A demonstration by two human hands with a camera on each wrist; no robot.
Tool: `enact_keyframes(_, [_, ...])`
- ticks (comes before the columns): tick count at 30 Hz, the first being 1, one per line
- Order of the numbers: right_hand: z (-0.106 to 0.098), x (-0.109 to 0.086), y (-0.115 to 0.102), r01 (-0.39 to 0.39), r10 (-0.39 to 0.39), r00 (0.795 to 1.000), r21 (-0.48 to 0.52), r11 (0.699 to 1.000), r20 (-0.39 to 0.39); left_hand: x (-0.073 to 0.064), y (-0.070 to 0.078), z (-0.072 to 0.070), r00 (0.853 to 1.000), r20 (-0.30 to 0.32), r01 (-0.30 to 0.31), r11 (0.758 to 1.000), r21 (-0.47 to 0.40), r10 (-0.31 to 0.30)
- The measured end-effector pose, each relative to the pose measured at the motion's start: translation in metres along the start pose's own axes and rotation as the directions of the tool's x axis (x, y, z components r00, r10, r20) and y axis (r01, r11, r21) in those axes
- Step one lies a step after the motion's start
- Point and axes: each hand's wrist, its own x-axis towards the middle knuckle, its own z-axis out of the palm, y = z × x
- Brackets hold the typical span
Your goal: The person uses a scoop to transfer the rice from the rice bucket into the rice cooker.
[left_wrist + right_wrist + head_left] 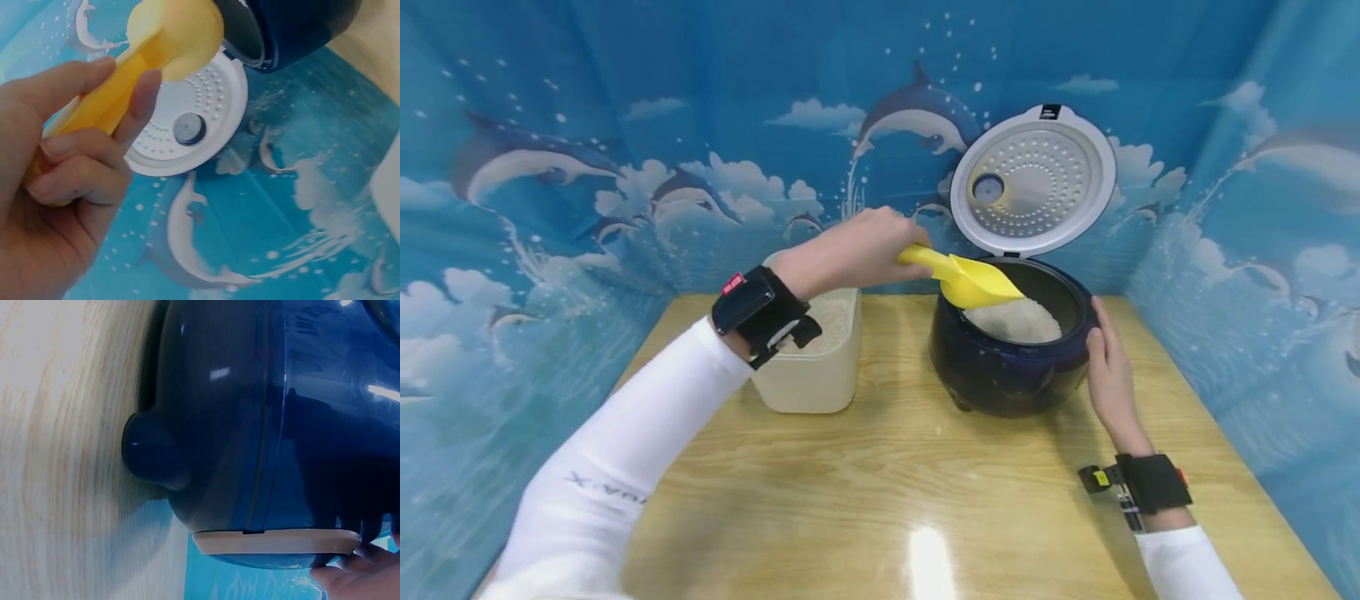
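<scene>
My left hand (pixel 868 250) grips the handle of a yellow scoop (pixel 977 283), its fingers and thumb curled round it in the left wrist view (pixel 69 162). The scoop is tipped over the open mouth of a dark blue rice cooker (pixel 1015 383), its lip pointing right. White rice (pixel 1018 321) lies in the cooker's pot. Against the cooker's right side, near the rim, rests my right hand (pixel 1108 375) with fingers extended. The right wrist view has its fingertips by a pale side handle (pixel 275 542). The scoop's inside is hidden.
The cooker's lid (pixel 1037 179) stands raised at the back. A cream bin (pixel 812 383) holding rice grains (pixel 827 321) stands left of the cooker, partly behind my left forearm. Beneath them is a wooden table (pixel 850 500), enclosed by a blue dolphin-print curtain (pixel 760 67).
</scene>
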Motion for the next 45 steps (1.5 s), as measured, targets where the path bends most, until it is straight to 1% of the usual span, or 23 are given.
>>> enact_keyframes(3, [0.0,0.0,-0.001,-0.006,0.006,1.0,-0.003,1.0,-0.003,-0.014,-0.007,0.012,0.997,-0.072,0.019,0.998,-0.06,-0.023])
enact_keyframes(6, [-0.001,0.0,-0.001,-0.016,0.016,1.0,-0.009,1.0,-0.009,-0.028,-0.014,0.024,0.989,-0.136,0.041,0.99,-0.133,-0.059])
enact_keyframes(10, [0.0,0.001,0.0,-0.012,0.012,1.0,-0.013,1.0,-0.013,-0.046,-0.02,0.037,0.969,-0.217,0.072,0.977,-0.202,-0.116])
enact_keyframes(13, [0.001,0.001,0.003,-0.005,0.005,1.0,-0.011,1.0,-0.015,-0.06,-0.023,0.043,0.951,-0.255,0.114,0.965,-0.236,-0.175])
enact_keyframes(15, [0.002,0.0,0.004,-0.004,0.004,1.0,-0.008,1.0,-0.015,-0.069,-0.025,0.046,0.932,-0.289,0.159,0.964,-0.212,-0.218])
enact_keyframes(17, [0.003,-0.001,0.004,-0.005,0.005,1.0,-0.007,1.0,-0.013,-0.08,-0.028,0.047,0.907,-0.329,0.209,0.958,-0.194,-0.264])
enact_keyframes(20, [0.003,-0.002,0.004,-0.015,0.015,1.0,-0.009,1.0,-0.004,-0.097,-0.033,0.048,0.856,-0.398,0.293,0.944,-0.154,-0.33])
enact_keyframes(21, [0.003,-0.002,0.003,-0.018,0.018,1.0,-0.009,1.0,-0.003,-0.102,-0.035,0.047,0.841,-0.413,0.309,0.937,-0.163,-0.35])
enact_keyframes(24, [0.003,-0.003,0.001,-0.034,0.034,0.999,-0.011,0.999,-0.007,-0.121,-0.042,0.044,0.799,-0.447,0.371,0.914,-0.161,-0.403])
enact_keyframes(25, [0.003,-0.003,0.0,-0.04,0.04,0.999,-0.012,0.999,-0.01,-0.127,-0.044,0.043,0.786,-0.456,0.387,0.908,-0.162,-0.417])
enact_keyframes(27, [0.003,-0.003,-0.001,-0.047,0.047,0.999,-0.013,0.999,-0.018,-0.138,-0.049,0.04,0.767,-0.463,0.417,0.893,-0.167,-0.445])
enact_keyframes(29, [0.004,-0.003,-0.002,-0.054,0.054,0.998,-0.017,0.998,-0.016,-0.149,-0.053,0.037,0.752,-0.453,0.452,0.875,-0.174,-0.478])
enact_keyframes(30, [0.005,-0.003,-0.003,-0.055,0.055,0.998,-0.019,0.998,-0.014,-0.154,-0.055,0.035,0.748,-0.445,0.467,0.867,-0.173,-0.492])
enact_keyframes(31, [0.004,-0.003,-0.003,-0.055,0.055,0.998,-0.02,0.998,-0.013,-0.158,-0.057,0.033,0.749,-0.432,0.479,0.861,-0.171,-0.502])
enact_keyframes(33, [0.004,-0.004,-0.003,-0.051,0.051,0.999,-0.021,0.998,-0.01,-0.164,-0.06,0.029,0.758,-0.39,0.504,0.849,-0.159,-0.523])
enact_keyframes(35, [0.004,-0.004,-0.002,-0.047,0.047,0.999,-0.024,0.999,-0.009,-0.168,-0.064,0.026,0.778,-0.337,0.518,0.845,-0.132,-0.53])
enact_keyframes(36, [0.004,-0.004,-0.002,-0.042,0.042,0.999,-0.025,0.999,-0.01,-0.169,-0.065,0.024,0.788,-0.303,0.525,0.842,-0.123,-0.536])
enact_keyframes(38, [0.004,-0.003,-0.002,-0.032,0.032,0.999,-0.026,0.999,-0.013,-0.17,-0.067,0.02,0.803,-0.212,0.546,0.83,-0.115,-0.557])
enact_keyframes(40, [0.004,-0.003,-0.001,-0.03,0.03,0.999,-0.023,0.999,-0.014,-0.168,-0.069,0.017,0.81,-0.108,0.567,0.817,-0.104,-0.576])
enact_keyframes(41, [0.004,-0.003,-0.001,-0.029,0.028,0.999,-0.023,0.999,-0.014,-0.166,-0.07,0.016,0.809,-0.056,0.578,0.81,-0.099,-0.585])
enact_keyframes(42, [0.004,-0.003,-0.001,-0.028,0.028,1.0,-0.023,0.999,-0.014,-0.164,-0.07,0.016,0.804,-0.004,0.591,0.801,-0.094,-0.594])
enact_keyframes(45, [0.004,-0.003,-0.002,-0.036,0.036,0.999,-0.022,0.999,-0.011,-0.155,-0.073,0.017,0.797,0.122,0.602,0.796,-0.068,-0.592])
